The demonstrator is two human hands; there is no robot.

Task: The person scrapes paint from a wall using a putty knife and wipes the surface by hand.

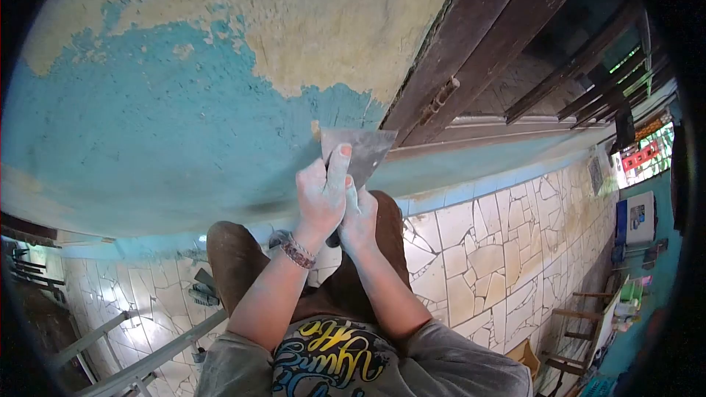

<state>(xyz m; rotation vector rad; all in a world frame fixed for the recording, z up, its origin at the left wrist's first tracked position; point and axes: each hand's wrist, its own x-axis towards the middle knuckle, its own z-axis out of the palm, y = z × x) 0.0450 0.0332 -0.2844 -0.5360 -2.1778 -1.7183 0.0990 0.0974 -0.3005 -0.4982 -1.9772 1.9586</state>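
Observation:
A wide metal scraper [358, 143] is gripped in both hands, its broad blade edge up against the painted wall [169, 117]. My left hand [320, 195], with a bracelet at the wrist, is closed around it, one finger stretched along the blade. Just to the right, my right hand [359, 222] wraps the lower part, and the handle is mostly hidden by the hands. Pale dust coats both hands. Around the blade the wall is blue, while higher up it shows bare yellowish patches with a ragged paint edge.
A dark wooden frame [471, 44] with a bolt [440, 100] borders the wall on the right. Below is a floor of broken tile pieces [478, 272]. A metal ladder [162, 356] stands at lower left, near a pair of sandals [204, 288]. A wooden stool [577, 334] is at right.

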